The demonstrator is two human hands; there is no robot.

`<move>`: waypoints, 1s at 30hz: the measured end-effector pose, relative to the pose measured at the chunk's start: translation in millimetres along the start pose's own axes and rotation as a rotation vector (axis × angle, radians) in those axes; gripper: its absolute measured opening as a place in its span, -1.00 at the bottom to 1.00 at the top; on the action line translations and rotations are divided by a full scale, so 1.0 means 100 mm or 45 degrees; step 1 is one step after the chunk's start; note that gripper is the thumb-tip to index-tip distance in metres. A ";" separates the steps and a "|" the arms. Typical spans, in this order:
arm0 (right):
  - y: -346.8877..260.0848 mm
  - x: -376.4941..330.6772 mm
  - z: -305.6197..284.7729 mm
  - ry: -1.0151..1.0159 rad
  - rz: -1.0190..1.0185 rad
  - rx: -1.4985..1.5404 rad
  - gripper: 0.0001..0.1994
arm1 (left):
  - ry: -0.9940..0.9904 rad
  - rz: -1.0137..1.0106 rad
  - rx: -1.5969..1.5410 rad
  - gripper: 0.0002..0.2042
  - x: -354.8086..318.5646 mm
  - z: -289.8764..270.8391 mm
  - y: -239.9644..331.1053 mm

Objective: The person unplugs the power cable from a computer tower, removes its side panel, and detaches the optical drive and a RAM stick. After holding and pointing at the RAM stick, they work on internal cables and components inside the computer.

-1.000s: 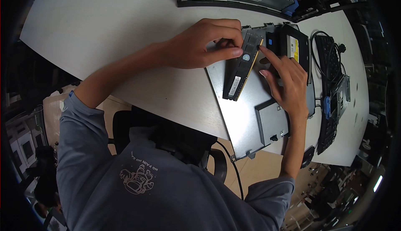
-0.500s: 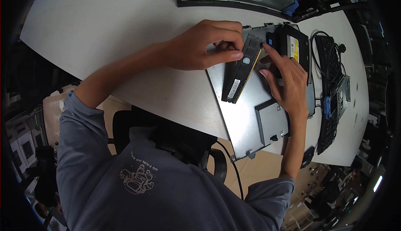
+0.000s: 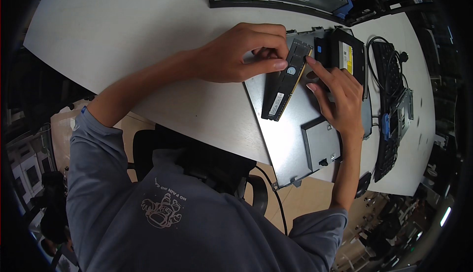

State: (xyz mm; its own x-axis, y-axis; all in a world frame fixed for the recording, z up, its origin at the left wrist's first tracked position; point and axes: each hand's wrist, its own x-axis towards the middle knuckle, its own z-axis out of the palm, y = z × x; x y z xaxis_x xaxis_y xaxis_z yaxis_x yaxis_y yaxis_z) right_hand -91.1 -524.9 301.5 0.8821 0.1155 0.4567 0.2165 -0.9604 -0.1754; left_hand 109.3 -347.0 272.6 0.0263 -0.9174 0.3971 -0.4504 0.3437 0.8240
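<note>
While the memory stick (image 3: 286,82) is pinched by the left hand (image 3: 245,55), its edge is now pointed at slightly lower by the right hand (image 3: 343,95), fingers spread.

Head view: left of two head-worn fisheyes
Facing: down past grey shirt (image 3: 207,237) to left hand (image 3: 244,53), right hand (image 3: 343,97) and worktop (image 3: 128,35)
Nearness: close above grey shirt
</note>
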 end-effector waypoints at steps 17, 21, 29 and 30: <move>0.00 -0.02 0.00 0.024 -0.075 -0.001 -0.62 | -0.002 0.001 0.021 -0.91 0.00 0.00 0.00; -0.01 -0.01 -0.01 0.023 -0.073 -0.003 -0.62 | -0.005 -0.001 0.013 -0.91 0.00 0.00 0.00; -0.02 0.00 -0.01 0.026 -0.076 -0.004 -0.63 | 0.002 0.011 0.014 -0.93 0.00 0.00 0.01; -0.01 0.00 -0.01 0.028 -0.081 -0.006 -0.63 | 0.002 0.013 0.017 -0.93 0.00 0.00 0.00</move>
State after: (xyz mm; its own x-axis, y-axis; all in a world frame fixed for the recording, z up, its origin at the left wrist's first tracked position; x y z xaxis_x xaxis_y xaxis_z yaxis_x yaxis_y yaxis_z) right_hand -91.9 -524.0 302.8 0.8571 0.1710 0.4860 0.2701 -0.9524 -0.1413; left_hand 109.0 -346.9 272.6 0.0229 -0.9137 0.4056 -0.4627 0.3500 0.8145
